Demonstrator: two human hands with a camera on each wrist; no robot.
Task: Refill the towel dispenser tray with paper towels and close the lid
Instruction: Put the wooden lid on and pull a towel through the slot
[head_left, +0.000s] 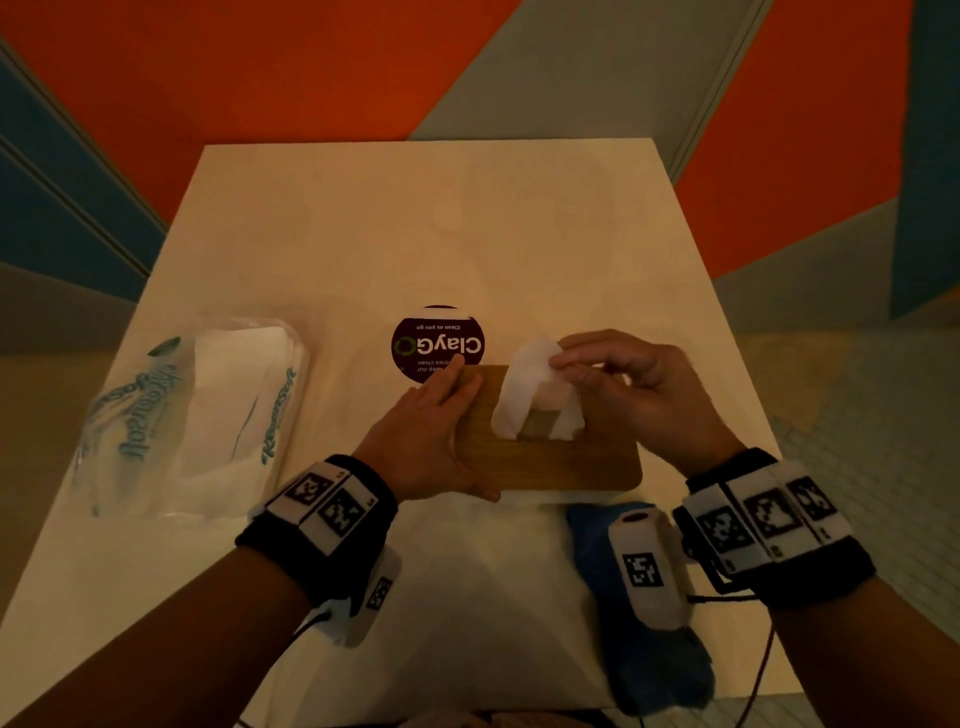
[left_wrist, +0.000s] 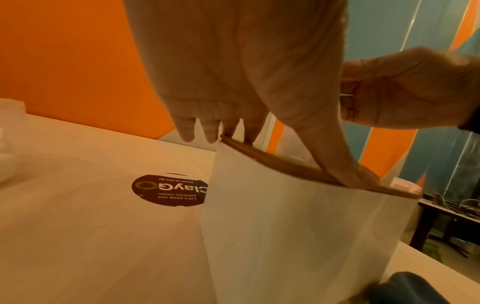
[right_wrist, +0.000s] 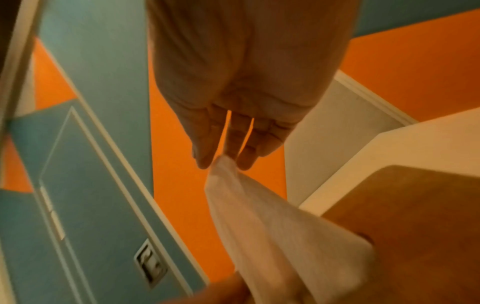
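As pinched: white towel (head_left: 535, 395) peaked thru lid (head_left: 571, 462)

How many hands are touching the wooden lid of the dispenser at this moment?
1. The left hand rests on the wooden lid at its left end, thumb on the near edge. The right hand pinches only the paper towel rising through the lid's slot.

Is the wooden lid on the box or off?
On. The lid lies flat across the white box, the left hand resting on it. A towel pokes up through its slot, pinched by the right hand.
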